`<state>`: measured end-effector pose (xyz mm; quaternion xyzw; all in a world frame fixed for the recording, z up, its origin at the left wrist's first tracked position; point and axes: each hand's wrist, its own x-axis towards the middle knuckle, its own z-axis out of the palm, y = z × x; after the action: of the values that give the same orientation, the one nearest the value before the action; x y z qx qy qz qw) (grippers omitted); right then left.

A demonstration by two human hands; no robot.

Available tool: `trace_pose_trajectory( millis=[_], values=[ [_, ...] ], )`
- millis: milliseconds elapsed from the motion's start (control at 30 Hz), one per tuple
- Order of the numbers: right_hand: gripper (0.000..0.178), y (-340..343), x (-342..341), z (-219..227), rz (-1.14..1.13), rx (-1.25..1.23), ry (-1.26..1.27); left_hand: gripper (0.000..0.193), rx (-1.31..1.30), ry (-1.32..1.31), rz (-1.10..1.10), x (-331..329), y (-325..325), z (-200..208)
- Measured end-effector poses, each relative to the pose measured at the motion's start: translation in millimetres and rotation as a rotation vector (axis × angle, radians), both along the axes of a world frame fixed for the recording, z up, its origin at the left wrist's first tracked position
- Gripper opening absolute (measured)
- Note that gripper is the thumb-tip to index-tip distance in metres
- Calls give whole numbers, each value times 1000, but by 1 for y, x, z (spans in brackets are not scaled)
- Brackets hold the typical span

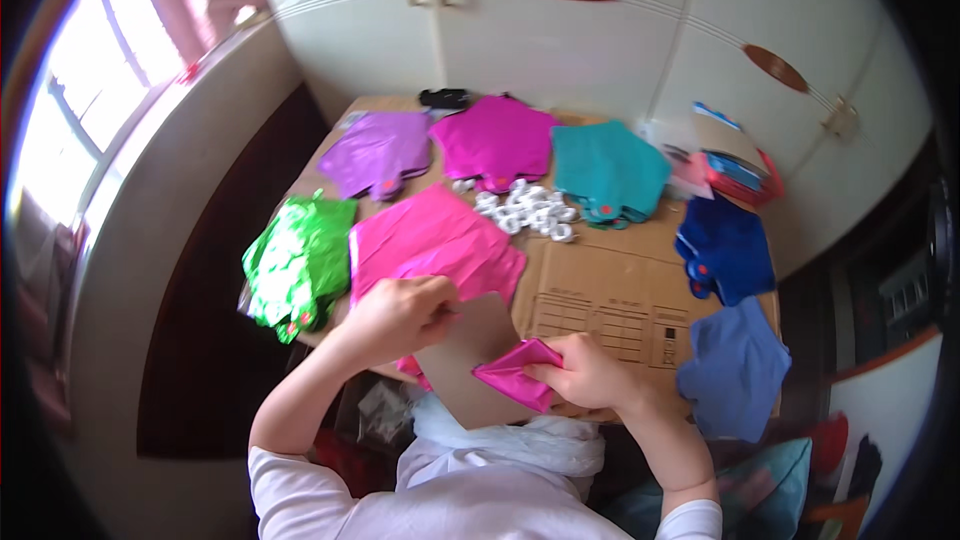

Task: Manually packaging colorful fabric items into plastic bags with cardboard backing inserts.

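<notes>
Pink, shiny, film-like folded piece [520, 376] in the head view is pinched between the thumb and curled fingers of the right hand [585, 372], lying against a stiff grey-brown card sheet [478, 340]. The left hand [405, 315] is curled almost into a fist at the card's upper left edge; whether it grips the card cannot be told. Both hands are on the person's side of a heap of small white rings [535, 210], the card nearer the person than the heap.

Left of the heap and toward the person lies a large shiny pink flat piece [440, 245], with a crinkled metallic green piece [305, 260] farther left. Beyond the heap are a purple piece [375, 152] to the left and a magenta piece [495, 140]; a teal piece [610, 170] is just right of it. Well to the heap's right lie a dark blue piece [735, 250] and, nearer the person, a pale blue piece [735, 365]. Brown corrugated cardboard [570, 265] underneath bears dark printed lines, ruled boxes and small lettering, too blurred to read.
</notes>
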<state>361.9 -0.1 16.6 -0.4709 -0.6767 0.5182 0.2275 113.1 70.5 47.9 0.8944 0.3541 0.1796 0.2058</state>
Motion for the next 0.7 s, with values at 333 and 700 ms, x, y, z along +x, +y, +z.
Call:
trace_pose_trajectory(
  millis=[333, 700],
  values=[
    [18, 14, -183, -54, 545, -164, 93, 15, -223, 6, 607, -171, -111, -31],
    [18, -5, -272, -239, 320, -778, 75, 29, -612, -213, 776, -268, -132, -247]
  ],
)
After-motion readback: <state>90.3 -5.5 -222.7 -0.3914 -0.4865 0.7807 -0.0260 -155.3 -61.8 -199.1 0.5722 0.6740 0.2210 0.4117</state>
